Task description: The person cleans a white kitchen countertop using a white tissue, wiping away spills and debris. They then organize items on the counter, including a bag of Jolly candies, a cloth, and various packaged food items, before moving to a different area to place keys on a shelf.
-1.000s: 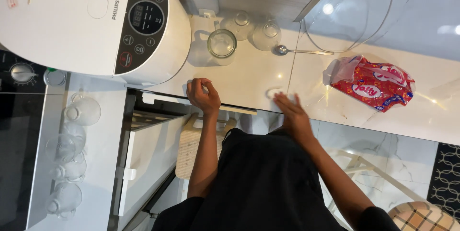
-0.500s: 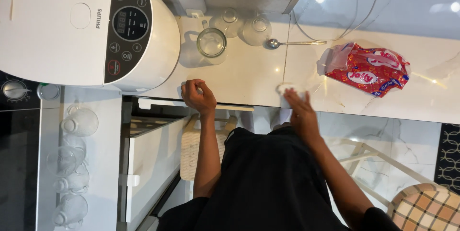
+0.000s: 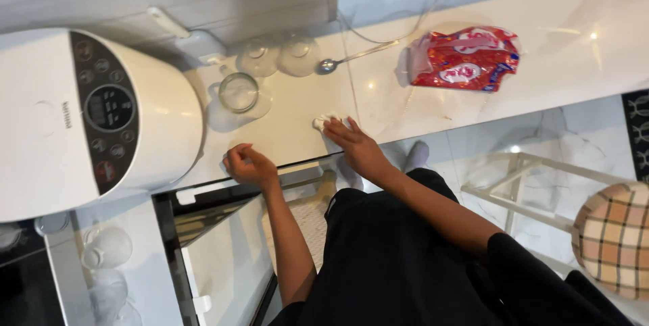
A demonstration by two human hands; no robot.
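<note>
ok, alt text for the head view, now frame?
Seen from above, a person's right hand presses a small white cloth onto a white marble counter, while the left hand rests curled at the counter's edge. Nearby are a white cooker, a glass jar, a spoon and a red packet.

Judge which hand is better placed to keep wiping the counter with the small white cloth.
Right. The right hand already lies flat with its fingertips on the white cloth. The left hand is curled at the counter edge, apart from the cloth.
</note>
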